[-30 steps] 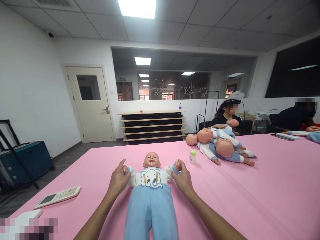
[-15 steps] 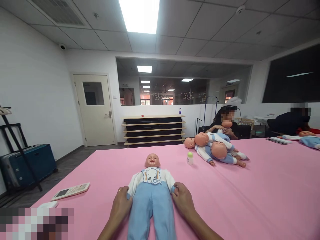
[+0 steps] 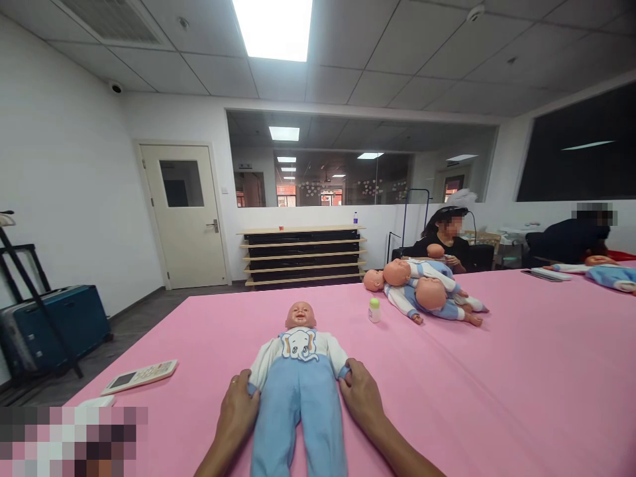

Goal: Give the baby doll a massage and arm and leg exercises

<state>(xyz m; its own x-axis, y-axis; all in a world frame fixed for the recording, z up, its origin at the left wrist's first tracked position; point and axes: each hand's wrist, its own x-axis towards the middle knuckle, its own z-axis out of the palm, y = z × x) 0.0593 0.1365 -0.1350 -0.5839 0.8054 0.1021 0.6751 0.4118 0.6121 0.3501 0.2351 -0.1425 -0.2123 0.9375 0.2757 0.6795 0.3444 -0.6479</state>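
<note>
A baby doll in a white top with an elephant face and light blue trousers lies on its back on the pink table, head away from me. My left hand is closed around the doll's hand and cuff on the left side. On the other side, my right hand grips the doll's other hand at its blue cuff. Both doll arms rest along its body. The feet are cut off by the lower edge of the view.
A small bottle with a green cap stands beyond the doll, near a pile of several dolls. A white remote control lies at left. Across the table a person holds a doll; another person sits at far right.
My hands keep their hold on the doll, which lies as before. The whole view has shifted slightly. Across the table, the doll held by the other person is lower and further left.
</note>
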